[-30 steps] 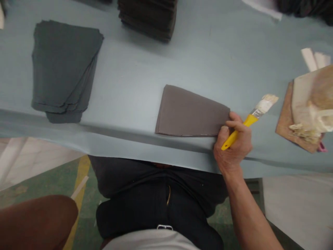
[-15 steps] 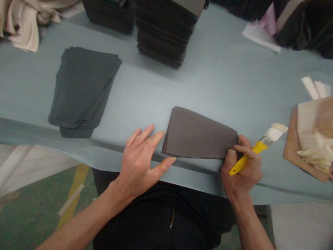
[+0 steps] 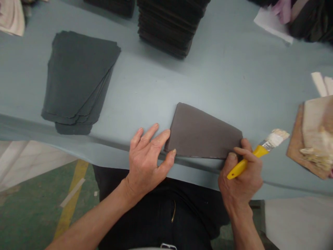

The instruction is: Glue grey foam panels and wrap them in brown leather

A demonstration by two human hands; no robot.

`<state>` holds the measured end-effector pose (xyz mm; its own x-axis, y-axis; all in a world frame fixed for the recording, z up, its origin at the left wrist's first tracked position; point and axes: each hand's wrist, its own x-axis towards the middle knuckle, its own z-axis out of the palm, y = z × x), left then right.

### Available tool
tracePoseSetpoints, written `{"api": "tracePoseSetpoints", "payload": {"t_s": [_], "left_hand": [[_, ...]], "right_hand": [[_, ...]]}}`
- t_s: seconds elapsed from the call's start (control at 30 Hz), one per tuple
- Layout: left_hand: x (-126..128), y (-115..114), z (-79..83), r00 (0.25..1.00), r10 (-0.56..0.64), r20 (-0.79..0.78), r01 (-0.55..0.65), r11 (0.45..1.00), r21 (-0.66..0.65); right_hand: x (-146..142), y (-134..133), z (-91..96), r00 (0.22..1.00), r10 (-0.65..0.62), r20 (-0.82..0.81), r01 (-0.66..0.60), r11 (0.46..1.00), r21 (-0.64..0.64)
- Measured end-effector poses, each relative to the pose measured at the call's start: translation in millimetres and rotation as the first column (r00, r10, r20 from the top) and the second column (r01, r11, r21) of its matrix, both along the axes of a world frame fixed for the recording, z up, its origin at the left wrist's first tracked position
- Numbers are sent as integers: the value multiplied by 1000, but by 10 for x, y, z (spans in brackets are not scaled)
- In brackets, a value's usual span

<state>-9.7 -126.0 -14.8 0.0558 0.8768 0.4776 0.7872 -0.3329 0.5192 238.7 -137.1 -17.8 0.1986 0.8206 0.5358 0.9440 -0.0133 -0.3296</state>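
Observation:
A small stack of dark grey-brown, tapered fabric pieces (image 3: pixel 204 132) lies flat near the table's front edge. My left hand (image 3: pixel 148 159) is at its left end, fingers spread, with the index fingertip against the left edge and the thumb tip at the near corner. At the narrower right end is my right hand (image 3: pixel 240 177), its thumb and fingers against that end. Tucked in the same hand is a paintbrush with a yellow handle (image 3: pixel 238 169), its pale, glue-crusted bristles pointing right and away from me.
On the blue-grey table (image 3: pixel 145 100), a fanned pile of dark green-grey pieces (image 3: pixel 80 76) lies left. A tall black stack (image 3: pixel 169 27) stands at the back. A brown board (image 3: pixel 295 139) with pale crusted residue is at right. White scraps (image 3: pixel 273 24) lie back right.
My left hand has moved right, from beside the stack to touching its left edge and near corner. The right hand still has the paintbrush. The view has shifted slightly.

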Motion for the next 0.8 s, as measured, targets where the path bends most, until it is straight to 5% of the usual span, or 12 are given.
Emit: {"api": "tracePoseSetpoints", "payload": {"t_s": [0.4, 0.8], "left_hand": [[-14, -12, -104, 1000, -11, -24, 12, 999, 48], [2, 73, -69, 998, 37, -48, -35, 998, 59]], "right_hand": [[-166, -103, -129, 987, 42, -157, -47, 999, -24], [-143, -58, -232, 989, 93, -116, -88, 995, 42]]}}
